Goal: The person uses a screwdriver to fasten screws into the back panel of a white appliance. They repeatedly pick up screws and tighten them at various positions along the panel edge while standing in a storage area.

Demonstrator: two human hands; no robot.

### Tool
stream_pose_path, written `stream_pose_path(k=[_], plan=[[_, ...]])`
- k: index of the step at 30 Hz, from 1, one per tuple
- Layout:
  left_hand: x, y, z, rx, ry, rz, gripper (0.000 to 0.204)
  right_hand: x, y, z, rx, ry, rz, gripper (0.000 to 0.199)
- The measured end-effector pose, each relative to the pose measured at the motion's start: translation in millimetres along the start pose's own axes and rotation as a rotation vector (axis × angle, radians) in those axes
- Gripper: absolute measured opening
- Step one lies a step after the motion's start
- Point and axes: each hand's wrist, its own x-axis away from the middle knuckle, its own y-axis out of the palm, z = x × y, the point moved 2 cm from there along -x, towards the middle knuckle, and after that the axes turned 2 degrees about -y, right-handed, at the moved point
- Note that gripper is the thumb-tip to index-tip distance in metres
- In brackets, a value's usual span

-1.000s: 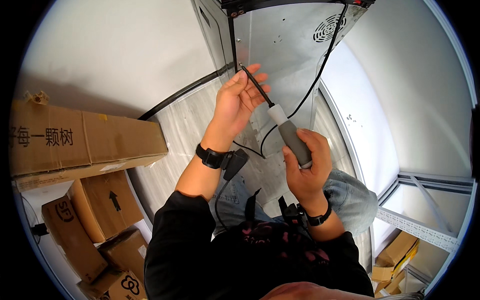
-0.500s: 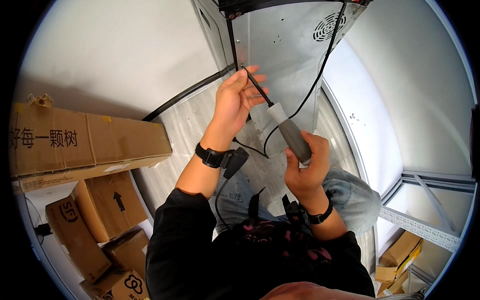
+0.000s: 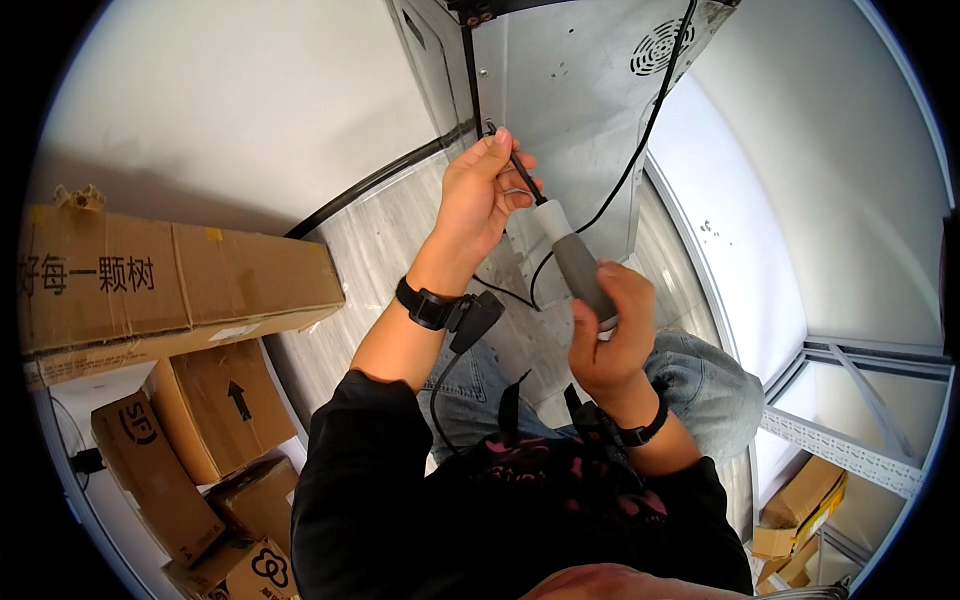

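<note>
A grey-handled screwdriver [image 3: 578, 268] is being held slantwise in front of a metal cabinet [image 3: 575, 125], its tip being directed at the cabinet's left edge, below a small screw [image 3: 484, 72]. Whether the tip is touching the cabinet cannot be told. The handle's butt end is being gripped by the right hand [image 3: 615, 340], its fingers being curled in narrowly against the thumb, on the near side of the cabinet. The dark shaft is being pinched close to the tip by the left hand [image 3: 475, 200], just beside the cabinet's left edge; its thumb is being laid over the shaft, while its other fingers are being kept loosely bent behind.

A black wristband [image 3: 430, 308] is being worn on the left wrist, with a black block [image 3: 479, 318] being carried on it. A black cable [image 3: 633, 160] is being draped down the front of the cabinet, past a round vent [image 3: 657, 47]. Well to the left of the cabinet, a long cardboard box [image 3: 225, 285] is being supported above smaller cartons [image 3: 225, 405]. To the right of the cabinet, a metal rack [image 3: 845, 445] is being partly shown.
</note>
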Motion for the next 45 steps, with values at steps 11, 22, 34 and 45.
stream_pose_path(k=[11, 22, 34, 45], plan=[[-3, -14, -2, -0.078, 0.034, -0.044, 0.018, -17, 0, 0, -0.056, 0.037, -0.095, 0.035], [7, 8, 6, -0.085, -0.01, -0.107, 0.018, -3, 1, 12, -0.209, 0.327, -0.032, 0.035], [2, -1, -1, -0.069, 0.02, -0.086, 0.019, -1, 3, 7, -0.085, 0.156, -0.172, 0.044], [8, -5, 3, -0.208, 0.038, -0.095, 0.018, 17, 12, 22, -0.486, 0.575, -0.337, 0.047]])
